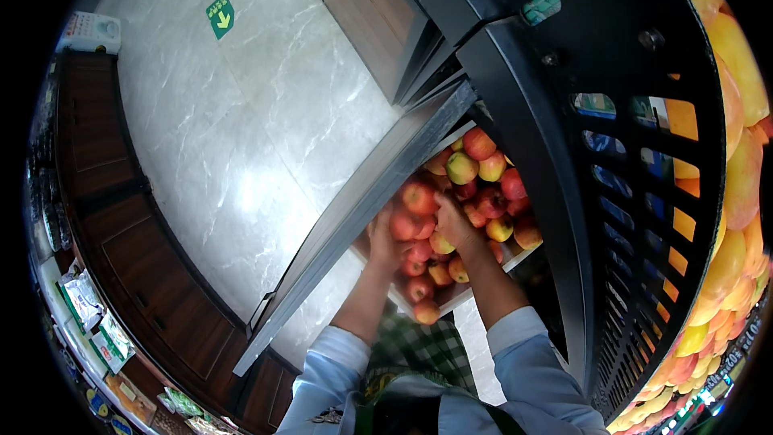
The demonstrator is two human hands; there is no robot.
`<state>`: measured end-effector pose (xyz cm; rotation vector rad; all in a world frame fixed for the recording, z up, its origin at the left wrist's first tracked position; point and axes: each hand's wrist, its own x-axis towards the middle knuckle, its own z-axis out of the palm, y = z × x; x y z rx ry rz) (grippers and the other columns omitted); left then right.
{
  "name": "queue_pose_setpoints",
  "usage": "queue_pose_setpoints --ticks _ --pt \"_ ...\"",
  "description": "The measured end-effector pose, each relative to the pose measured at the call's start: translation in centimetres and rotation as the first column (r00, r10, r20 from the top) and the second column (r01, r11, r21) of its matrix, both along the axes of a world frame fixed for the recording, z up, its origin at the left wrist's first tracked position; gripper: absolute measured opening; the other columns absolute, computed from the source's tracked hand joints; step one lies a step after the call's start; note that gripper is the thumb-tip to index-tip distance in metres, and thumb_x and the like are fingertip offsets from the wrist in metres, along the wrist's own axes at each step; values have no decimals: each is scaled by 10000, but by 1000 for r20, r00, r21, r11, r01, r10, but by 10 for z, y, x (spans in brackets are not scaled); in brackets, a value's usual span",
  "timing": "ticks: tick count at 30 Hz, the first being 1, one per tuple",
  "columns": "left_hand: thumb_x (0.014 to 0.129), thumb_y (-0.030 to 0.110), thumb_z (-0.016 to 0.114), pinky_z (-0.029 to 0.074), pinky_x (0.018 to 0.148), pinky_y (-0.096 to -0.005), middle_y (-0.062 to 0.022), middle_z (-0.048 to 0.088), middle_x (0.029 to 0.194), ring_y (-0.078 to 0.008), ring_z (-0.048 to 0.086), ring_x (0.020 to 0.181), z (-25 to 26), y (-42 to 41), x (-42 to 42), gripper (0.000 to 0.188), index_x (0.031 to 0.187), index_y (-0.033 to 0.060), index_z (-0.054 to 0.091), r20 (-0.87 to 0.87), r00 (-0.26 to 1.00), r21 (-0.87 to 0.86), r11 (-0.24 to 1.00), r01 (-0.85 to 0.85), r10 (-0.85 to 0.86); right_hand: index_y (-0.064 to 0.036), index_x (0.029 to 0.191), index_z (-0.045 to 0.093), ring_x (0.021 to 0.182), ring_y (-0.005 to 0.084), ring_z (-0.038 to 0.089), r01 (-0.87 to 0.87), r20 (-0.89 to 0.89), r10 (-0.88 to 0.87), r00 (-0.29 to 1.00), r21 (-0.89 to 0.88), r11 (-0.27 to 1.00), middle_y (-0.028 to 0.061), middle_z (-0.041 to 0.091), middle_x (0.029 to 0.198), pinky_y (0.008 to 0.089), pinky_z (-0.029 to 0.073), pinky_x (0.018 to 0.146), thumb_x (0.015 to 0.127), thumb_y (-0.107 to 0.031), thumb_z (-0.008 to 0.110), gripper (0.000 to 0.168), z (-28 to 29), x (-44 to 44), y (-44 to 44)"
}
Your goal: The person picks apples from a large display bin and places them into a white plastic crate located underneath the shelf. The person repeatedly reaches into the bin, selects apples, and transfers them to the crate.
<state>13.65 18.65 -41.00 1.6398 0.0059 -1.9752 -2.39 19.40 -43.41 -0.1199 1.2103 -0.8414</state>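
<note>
Many red and yellow apples [462, 168] fill a white-edged box [524, 260] set low inside the black display stand. My left hand [385, 238] is at the near left side of the pile, with its fingers around the side of some red apples [406, 225]. On the other side of these apples, my right hand [452, 222] presses inward with its fingers bent. Both hands cup the small group between them; how many apples they hold cannot be told. More apples [421, 287] lie near my wrists, at the box's near edge.
An open cabinet door [356, 205] stands left of the box. At right rises a black slotted crate [640, 181], with yellow-orange fruit [734, 193] beyond. Dark wooden cabinets [139, 254] with packaged goods line the far left. Grey tiled floor [241, 103] lies between.
</note>
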Motion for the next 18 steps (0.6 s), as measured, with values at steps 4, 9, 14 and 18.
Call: queue_pose_setpoints --ticks 4,9,14,18 --pt "841 337 590 445 930 -509 -78 386 1398 -305 454 1223 3 8 6 589 1366 200 362 -249 955 -44 983 -180 163 -33 1332 435 1165 187 491 -126 -167 108 980 -99 987 85 507 1269 327 409 977 792 -302 684 653 23 13 31" --pt "843 298 594 509 829 -490 -55 513 1291 -280 530 1140 -11 24 24 507 1317 217 434 -290 953 -107 986 -126 90 -38 1325 442 1122 166 519 -151 -114 130 985 -208 966 77 516 1257 331 454 917 761 -307 718 683 54 23 49" --pt "836 439 605 447 879 -646 -111 548 1252 -349 534 1128 -50 20 29 562 1312 169 478 -386 922 177 984 38 34 -75 1333 421 927 135 556 -34 -97 48 994 141 989 45 514 1188 273 483 765 811 -303 675 624 72 15 30" --pt "871 494 543 413 874 -648 -34 462 1360 -322 469 1193 -42 6 25 508 1327 279 480 -545 828 284 958 30 135 -117 1303 451 967 201 525 -69 -227 91 970 104 992 51 482 1210 314 449 797 804 -380 663 602 29 2 28"
